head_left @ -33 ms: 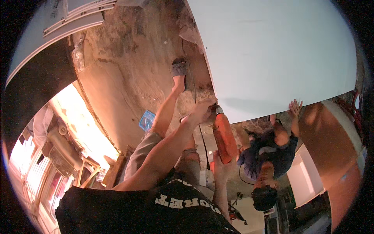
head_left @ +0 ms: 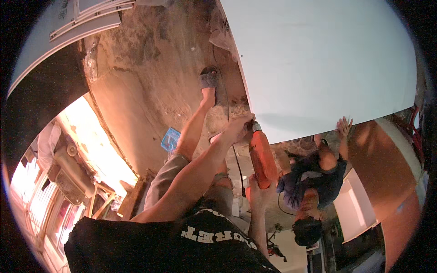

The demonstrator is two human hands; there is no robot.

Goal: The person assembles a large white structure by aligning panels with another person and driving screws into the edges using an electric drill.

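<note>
An orange power drill (head_left: 263,161) is gripped at its rear by my right hand (head_left: 260,193), with its chuck at the edge of a large white panel (head_left: 323,68). My left hand (head_left: 237,128) is closed close beside the chuck, at the panel's near left corner. What its fingers pinch is too small and hidden to make out. A dark cord (head_left: 237,166) runs down beside the drill. Another person's hand (head_left: 344,127) rests on the near right edge of the panel.
Another person (head_left: 314,182) crouches on the right by the panel. A blue plastic packet (head_left: 170,139) lies on the stained floor (head_left: 132,91) near my left leg. Several white panels (head_left: 91,22) are at the far left. A parked vehicle (head_left: 73,175) shows beyond the bright opening.
</note>
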